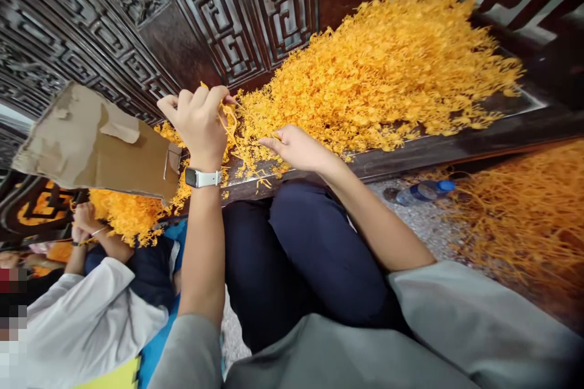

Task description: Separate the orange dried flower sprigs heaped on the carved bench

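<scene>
A big heap of orange-yellow stringy sprigs (383,67) lies on a dark carved wooden bench (456,146) in front of me. My left hand (198,121), with a white watch on the wrist, is raised and pinched shut on a few orange strands (229,121) that hang from its fingers. My right hand (296,147) rests at the near edge of the heap, its fingers closed in a pinch on the strands there. My dark-trousered knees are below both hands.
A torn cardboard box (95,143) holding more orange sprigs stands at the left. Another person in a white sleeve (86,310) works there, hands (84,222) in the sprigs. A plastic water bottle (424,191) lies on the floor beside another orange pile (529,213).
</scene>
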Available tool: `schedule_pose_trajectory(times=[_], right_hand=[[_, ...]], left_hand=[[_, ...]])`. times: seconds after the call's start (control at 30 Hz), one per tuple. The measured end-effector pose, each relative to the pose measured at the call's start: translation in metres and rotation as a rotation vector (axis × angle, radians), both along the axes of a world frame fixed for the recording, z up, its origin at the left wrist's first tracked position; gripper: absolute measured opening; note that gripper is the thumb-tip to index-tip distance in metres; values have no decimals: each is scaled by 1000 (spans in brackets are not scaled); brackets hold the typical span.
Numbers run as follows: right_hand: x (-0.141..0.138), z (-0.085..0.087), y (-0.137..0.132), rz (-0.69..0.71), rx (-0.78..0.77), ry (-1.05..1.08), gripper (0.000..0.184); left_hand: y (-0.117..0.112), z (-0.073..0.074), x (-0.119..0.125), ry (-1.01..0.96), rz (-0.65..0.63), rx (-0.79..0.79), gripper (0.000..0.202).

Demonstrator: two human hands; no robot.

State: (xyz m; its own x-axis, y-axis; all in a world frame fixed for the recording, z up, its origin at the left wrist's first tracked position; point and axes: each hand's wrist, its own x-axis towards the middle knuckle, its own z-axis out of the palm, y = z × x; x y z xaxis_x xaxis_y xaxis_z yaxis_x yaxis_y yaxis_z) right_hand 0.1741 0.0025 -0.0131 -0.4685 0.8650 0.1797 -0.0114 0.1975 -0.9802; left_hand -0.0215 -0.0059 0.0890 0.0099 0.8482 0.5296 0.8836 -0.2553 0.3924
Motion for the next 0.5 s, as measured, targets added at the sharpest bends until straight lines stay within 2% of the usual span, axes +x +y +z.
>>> schedule_pose_trajectory(times=[0.03, 0.07, 0.13, 0.2, 0.23, 0.27, 0.3, 0.37, 0.43, 0.5], right_hand=[[4, -1, 2, -17, 51, -21, 74], [9, -3, 3, 44, 53, -5, 74], [17, -8, 1, 347, -74, 143, 73], [22, -11, -4, 667, -273, 353, 72], [22, -12, -7, 740, -355, 427, 70], [21, -12, -11, 721, -399, 468, 69], [20, -10, -15, 629, -401, 478, 66], [16, -4, -20, 353, -337, 490, 59], [14, 2, -24, 143, -284, 585, 52], [14, 8, -25, 49, -280, 707, 47]], left_hand=[[-1, 1, 1, 25, 1, 11, 22], [-3, 2, 3, 55, 5, 31, 23], [-5, 4, 7, 120, 2, 81, 25], [-5, 5, 11, 177, -18, 114, 25], [-5, 5, 12, 212, -21, 129, 25], [-4, 5, 13, 249, -11, 151, 26], [-2, 5, 13, 278, 11, 175, 27], [1, 3, 12, 287, 64, 221, 25], [4, 1, 9, 246, 76, 240, 21], [6, 0, 6, 207, 35, 224, 22]])
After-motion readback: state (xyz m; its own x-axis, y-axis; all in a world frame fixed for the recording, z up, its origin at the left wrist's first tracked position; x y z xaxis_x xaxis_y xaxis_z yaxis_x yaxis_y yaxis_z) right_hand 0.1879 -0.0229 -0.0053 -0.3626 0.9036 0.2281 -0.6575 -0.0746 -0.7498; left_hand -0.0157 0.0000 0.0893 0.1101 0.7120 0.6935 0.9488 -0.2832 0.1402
